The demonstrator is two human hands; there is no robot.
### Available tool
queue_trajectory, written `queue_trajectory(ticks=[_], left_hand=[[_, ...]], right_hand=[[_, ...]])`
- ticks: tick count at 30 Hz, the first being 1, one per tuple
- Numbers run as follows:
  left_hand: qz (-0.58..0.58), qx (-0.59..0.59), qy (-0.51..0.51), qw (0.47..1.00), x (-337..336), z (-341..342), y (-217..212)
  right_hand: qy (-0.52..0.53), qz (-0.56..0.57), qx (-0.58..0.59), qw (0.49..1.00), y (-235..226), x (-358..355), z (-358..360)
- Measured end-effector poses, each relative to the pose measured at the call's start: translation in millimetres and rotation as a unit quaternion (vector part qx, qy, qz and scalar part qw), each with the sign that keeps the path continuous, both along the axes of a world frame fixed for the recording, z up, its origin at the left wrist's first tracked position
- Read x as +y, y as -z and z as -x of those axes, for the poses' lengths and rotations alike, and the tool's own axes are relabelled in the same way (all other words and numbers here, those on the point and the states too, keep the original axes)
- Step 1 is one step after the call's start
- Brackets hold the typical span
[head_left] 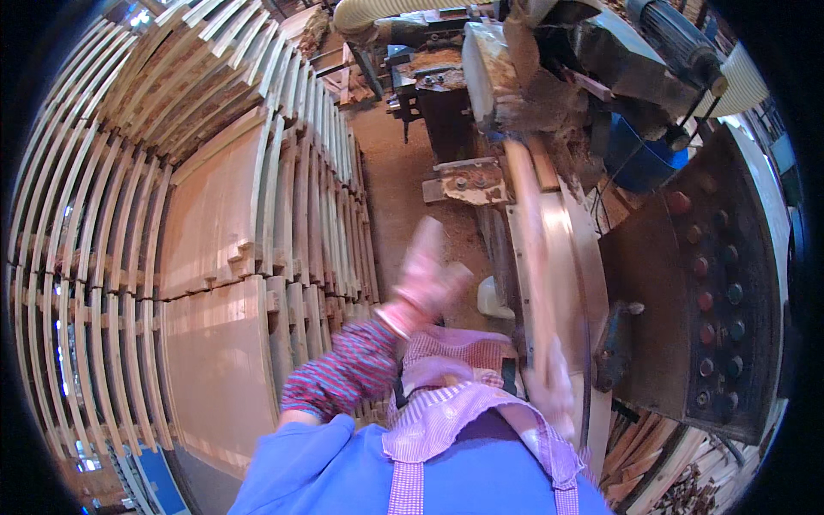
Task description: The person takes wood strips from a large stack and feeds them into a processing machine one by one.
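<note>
My left hand (429,273), in a pinkish glove below a striped sleeve cover, is raised over the gap beside the machine bed. It is blurred, but its fingers stretch forward, the thumb stands apart, and nothing shows in it. My right hand (554,390) is at the near end of a long wooden strip (530,223); motion smears its fingers, so their grip is unclear. The strip lies lengthwise along the metal machine bed (562,266), and its far end runs up to the machine head (493,77), where dusty guards hide it.
Tall stacks of wooden slats (215,206) rise on my left. On the right stands a dark control panel (704,292) with several round buttons, near a blue bucket (639,154). A ribbed hose (395,13) crosses the far side. Scrap wood (644,455) lies at the lower right.
</note>
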State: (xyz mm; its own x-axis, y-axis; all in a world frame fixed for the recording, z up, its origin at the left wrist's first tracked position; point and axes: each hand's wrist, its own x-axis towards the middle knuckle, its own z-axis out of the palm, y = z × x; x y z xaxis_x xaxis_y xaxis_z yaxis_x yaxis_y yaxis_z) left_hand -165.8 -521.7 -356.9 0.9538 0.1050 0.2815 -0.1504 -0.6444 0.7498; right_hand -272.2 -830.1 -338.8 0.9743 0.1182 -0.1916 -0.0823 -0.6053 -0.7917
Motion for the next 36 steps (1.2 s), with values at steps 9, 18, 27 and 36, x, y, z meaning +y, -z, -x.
queue_trajectory(ticks=[9,18,27,36], left_hand=[[-0.131,0.114,-0.515,0.839,466,-161,-95],[-0.146,0.238,-0.593,0.755,592,-275,-90],[0.233,0.131,-0.454,0.850,605,-175,-105],[0.490,0.006,-0.138,0.861,253,22,-180]], right_hand=[[-0.037,0.341,-0.199,0.918,69,-25,-18],[-0.066,0.429,-0.230,0.871,85,23,-230],[-0.033,0.219,-0.325,0.920,83,85,-325],[-0.077,-0.485,0.214,0.844,-47,184,-182]])
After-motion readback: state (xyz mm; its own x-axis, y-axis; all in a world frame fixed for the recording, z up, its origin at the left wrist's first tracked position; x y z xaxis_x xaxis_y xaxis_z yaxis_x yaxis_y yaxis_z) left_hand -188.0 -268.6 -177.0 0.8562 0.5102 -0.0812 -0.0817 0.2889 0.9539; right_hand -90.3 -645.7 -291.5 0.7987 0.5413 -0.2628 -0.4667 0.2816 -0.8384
